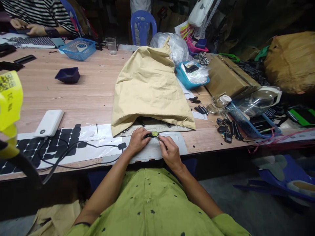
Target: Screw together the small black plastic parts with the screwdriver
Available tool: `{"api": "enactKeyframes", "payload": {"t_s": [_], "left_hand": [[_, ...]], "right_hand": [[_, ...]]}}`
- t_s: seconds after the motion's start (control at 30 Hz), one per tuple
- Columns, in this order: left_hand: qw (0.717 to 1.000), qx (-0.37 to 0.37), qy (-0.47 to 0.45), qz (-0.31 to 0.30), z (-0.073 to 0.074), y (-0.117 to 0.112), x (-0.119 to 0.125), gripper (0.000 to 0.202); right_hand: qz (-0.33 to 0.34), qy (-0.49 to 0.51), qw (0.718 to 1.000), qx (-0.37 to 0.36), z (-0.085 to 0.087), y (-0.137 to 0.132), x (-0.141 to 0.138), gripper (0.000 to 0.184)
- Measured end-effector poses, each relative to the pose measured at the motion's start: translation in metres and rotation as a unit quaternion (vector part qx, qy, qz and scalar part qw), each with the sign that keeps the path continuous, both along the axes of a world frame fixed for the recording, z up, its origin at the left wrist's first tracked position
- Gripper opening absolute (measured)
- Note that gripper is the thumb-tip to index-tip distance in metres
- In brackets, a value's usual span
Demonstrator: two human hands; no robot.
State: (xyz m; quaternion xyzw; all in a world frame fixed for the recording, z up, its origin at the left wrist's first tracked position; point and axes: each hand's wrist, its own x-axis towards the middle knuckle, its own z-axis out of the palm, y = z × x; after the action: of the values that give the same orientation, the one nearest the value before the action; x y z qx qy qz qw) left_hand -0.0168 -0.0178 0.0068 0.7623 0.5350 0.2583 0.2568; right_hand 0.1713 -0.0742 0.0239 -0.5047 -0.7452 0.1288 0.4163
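Close to the table's front edge, my left hand is closed on a small black piece. At its right end shows a small round yellow-green part. My right hand pinches something thin that meets this round part from the right; its kind is too small to make out. Both hands are just above a grey-white board. Right behind them lies a large beige cloth bag, its mouth toward me, with dark pieces partly visible inside.
On the left, a white power bank with a black cable lies by a black-patterned sheet. Farther back are a dark tray and a blue basket. Baskets, a carton and a glass jug crowd the right. A co-worker sits back left.
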Motion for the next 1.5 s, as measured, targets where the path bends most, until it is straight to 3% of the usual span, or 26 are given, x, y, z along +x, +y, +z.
{"api": "enactKeyframes", "payload": {"t_s": [0.2, 0.47, 0.7, 0.8, 0.93, 1.07, 1.27, 1.4, 1.5], "left_hand": [[1.0, -0.001, -0.007, 0.006, -0.001, 0.0, 0.002, 0.022], [1.0, -0.009, -0.008, 0.008, 0.001, -0.001, 0.003, 0.023], [1.0, -0.001, -0.012, -0.009, 0.004, -0.002, -0.002, 0.021], [0.998, 0.015, -0.016, -0.062, 0.009, -0.019, -0.009, 0.021], [0.986, 0.058, -0.004, -0.157, 0.011, -0.06, -0.014, 0.021], [0.975, 0.111, 0.057, -0.185, 0.009, -0.087, -0.01, 0.018], [0.967, 0.146, 0.11, -0.178, 0.007, -0.093, -0.005, 0.012], [0.976, 0.132, 0.045, -0.168, 0.011, -0.089, -0.004, 0.009], [0.991, 0.107, -0.011, -0.079, 0.018, -0.065, -0.003, 0.012]], "right_hand": [[0.015, -0.015, 1.0, 0.015, -0.006, 0.001, -0.002, 0.03], [-0.102, -0.103, 0.989, 0.035, -0.016, 0.018, 0.032, 0.031], [-0.149, -0.162, 0.975, 0.037, -0.022, 0.017, 0.032, 0.031], [-0.148, -0.14, 0.979, 0.01, -0.02, 0.018, 0.031, 0.03], [-0.161, -0.127, 0.979, -0.001, -0.017, 0.021, 0.031, 0.028], [-0.158, -0.142, 0.977, 0.001, -0.015, 0.021, 0.029, 0.029], [-0.137, -0.225, 0.964, 0.039, -0.019, 0.012, 0.018, 0.029], [-0.145, -0.267, 0.95, 0.074, -0.022, 0.008, 0.013, 0.029], [-0.145, -0.276, 0.947, 0.083, -0.022, 0.008, 0.012, 0.029]]}}
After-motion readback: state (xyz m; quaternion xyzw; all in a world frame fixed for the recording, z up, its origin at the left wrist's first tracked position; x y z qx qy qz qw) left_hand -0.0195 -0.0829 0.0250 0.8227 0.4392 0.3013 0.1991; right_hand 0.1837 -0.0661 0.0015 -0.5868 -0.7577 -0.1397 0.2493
